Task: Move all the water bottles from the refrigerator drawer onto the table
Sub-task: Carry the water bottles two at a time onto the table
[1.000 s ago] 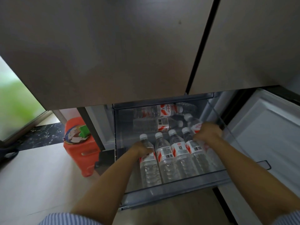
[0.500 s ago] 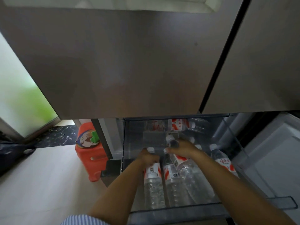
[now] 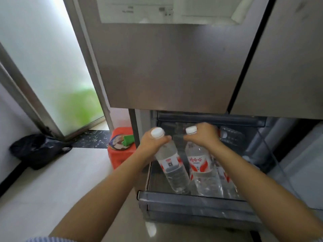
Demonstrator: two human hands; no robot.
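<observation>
Two hands, left hand grip closed round one water bottle, right hand round a second bottle, above open drawer

Two bottles — now lifted clear

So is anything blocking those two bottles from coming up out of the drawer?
Nothing visible. The left hand and right hand each grip a bottle by the neck, left bottle, right bottle, their tops already above the drawer. The table is out of view.
</observation>
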